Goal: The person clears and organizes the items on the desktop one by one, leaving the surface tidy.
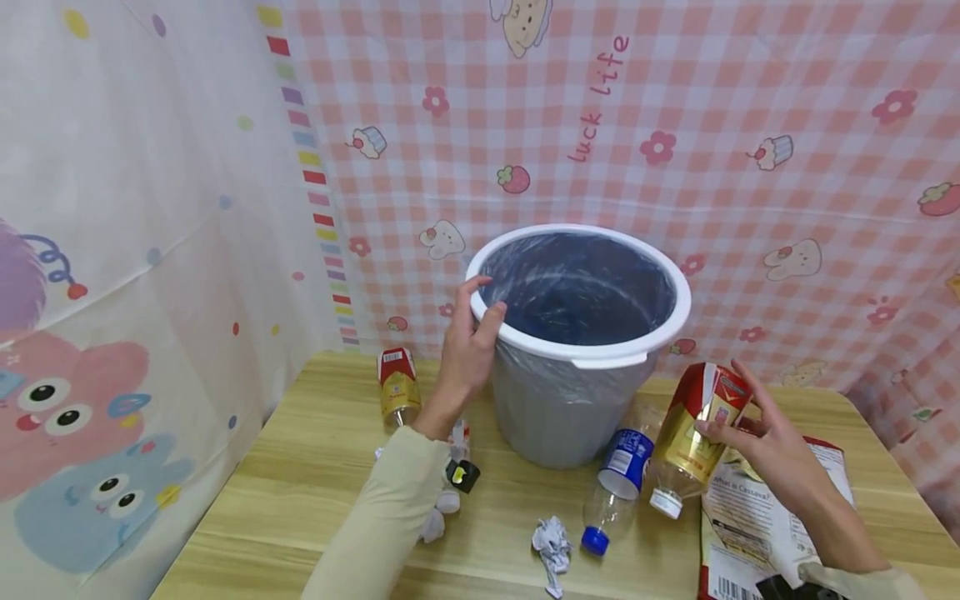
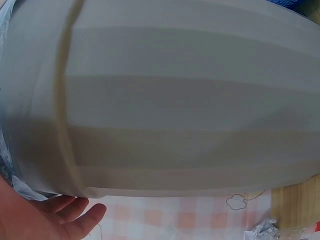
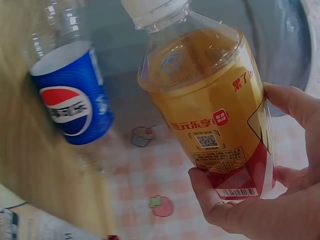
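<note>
Red-gold bottle [image 1: 686, 429] in right fingers [image 3: 206, 196]

- Wood-grain table [image 1: 255, 508], bearing:
- grey bin [image 1: 555, 417], upright
- blue-labelled bottle [image 1: 628, 458], lying before it
- crumpled paper [image 1: 552, 546]
- printed packet [image 1: 738, 517]
- red-and-gold bottle [image 1: 397, 387], left

Bin [image 1: 540, 425] matt plastic; liner [image 1: 585, 292] glossy plastic film; gold bottle [image 3: 205, 110] smooth, shiny plastic; tabletop [image 1: 285, 508] wood-grain; paper wad [image 1: 552, 540] rough, matt.

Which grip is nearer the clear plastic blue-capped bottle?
Right. The right grip is just right of the blue-capped bottle; the left grip is farther, leftward on the white rim of the round grey plastic bin.
</note>
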A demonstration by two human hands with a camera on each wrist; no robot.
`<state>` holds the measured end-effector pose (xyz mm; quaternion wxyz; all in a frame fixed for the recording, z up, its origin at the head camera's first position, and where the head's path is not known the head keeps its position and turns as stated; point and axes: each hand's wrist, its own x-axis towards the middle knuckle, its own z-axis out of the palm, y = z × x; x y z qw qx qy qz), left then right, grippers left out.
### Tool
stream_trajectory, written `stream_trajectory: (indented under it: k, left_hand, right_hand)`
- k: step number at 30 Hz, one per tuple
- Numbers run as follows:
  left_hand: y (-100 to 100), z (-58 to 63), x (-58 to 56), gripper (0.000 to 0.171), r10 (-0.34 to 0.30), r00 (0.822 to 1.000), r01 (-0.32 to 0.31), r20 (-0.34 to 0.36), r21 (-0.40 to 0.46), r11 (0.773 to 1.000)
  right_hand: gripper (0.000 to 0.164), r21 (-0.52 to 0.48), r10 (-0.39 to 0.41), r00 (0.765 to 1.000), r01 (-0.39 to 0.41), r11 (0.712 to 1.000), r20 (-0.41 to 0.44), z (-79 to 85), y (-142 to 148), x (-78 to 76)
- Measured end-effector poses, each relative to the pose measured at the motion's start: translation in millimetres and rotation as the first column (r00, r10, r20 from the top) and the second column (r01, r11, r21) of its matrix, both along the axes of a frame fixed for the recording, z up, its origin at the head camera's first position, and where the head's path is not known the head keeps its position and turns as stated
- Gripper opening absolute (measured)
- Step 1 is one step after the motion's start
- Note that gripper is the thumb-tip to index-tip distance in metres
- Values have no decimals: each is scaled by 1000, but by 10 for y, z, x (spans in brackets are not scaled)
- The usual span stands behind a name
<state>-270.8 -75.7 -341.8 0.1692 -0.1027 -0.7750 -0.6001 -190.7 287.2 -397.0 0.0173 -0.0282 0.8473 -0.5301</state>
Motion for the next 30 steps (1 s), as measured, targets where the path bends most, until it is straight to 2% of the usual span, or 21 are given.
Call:
stream_trajectory:
  k: [6,13,17,20,30]
  left_hand:
    - [-5,7,3,47,6,1000,-6,6,-4,1000]
    - [-7,-7,-10,47,13,1000,-12,6,-10,1000]
    - [6,-5,-15,47,13,1000,-13,1,-12,1000]
    - [17,-4,-15,47,11,1000,-11,-1,-9,1000]
    - [12,1,0,47,16,1000,-16,13,-6,1000]
  right_hand:
    - [87,-10,5,998,-6,1000,-67,142,62,0]
    - [88,-117,41,992,-55,992,-122,251,111,-10]
    - [86,-81,11,989,-23,996,-145,312,137,-10]
    - [86,-93,-2,990,-11,996,-142,368,163,-9]
    - [84,-135,24,983,-50,990,-184,562,194,-22]
